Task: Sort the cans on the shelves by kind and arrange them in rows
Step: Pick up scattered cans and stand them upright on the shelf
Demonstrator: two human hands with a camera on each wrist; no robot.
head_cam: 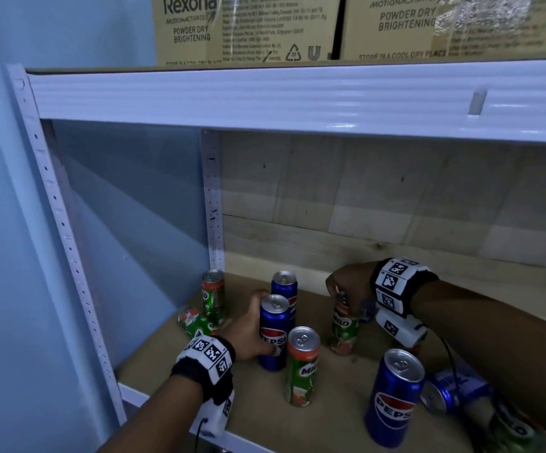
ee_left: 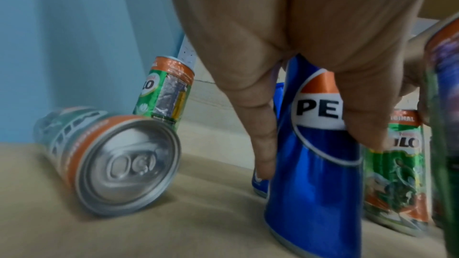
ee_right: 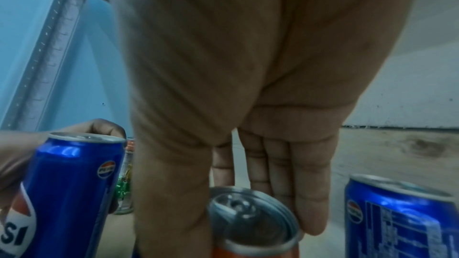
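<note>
My left hand (head_cam: 251,324) grips an upright blue Pepsi can (head_cam: 273,331) by its side; the left wrist view shows the left hand (ee_left: 263,125) with fingers and thumb curled round that Pepsi can (ee_left: 315,174). My right hand (head_cam: 345,289) holds the top rim of an upright green Milo can (head_cam: 343,326) from above, and the right wrist view shows its fingers (ee_right: 273,174) over the Milo can's lid (ee_right: 253,221). Another Pepsi can (head_cam: 284,284) stands just behind the held one. A Milo can (head_cam: 301,366) and a Pepsi can (head_cam: 392,397) stand nearer the front.
An upright Milo can (head_cam: 213,295) and a toppled Milo can (head_cam: 196,322) sit at the back left by the corner post (head_cam: 213,204). A toppled Pepsi can (head_cam: 451,390) and another lying can (head_cam: 510,426) are at front right. Low white shelf beam (head_cam: 297,99) overhead carries cardboard boxes (head_cam: 248,27).
</note>
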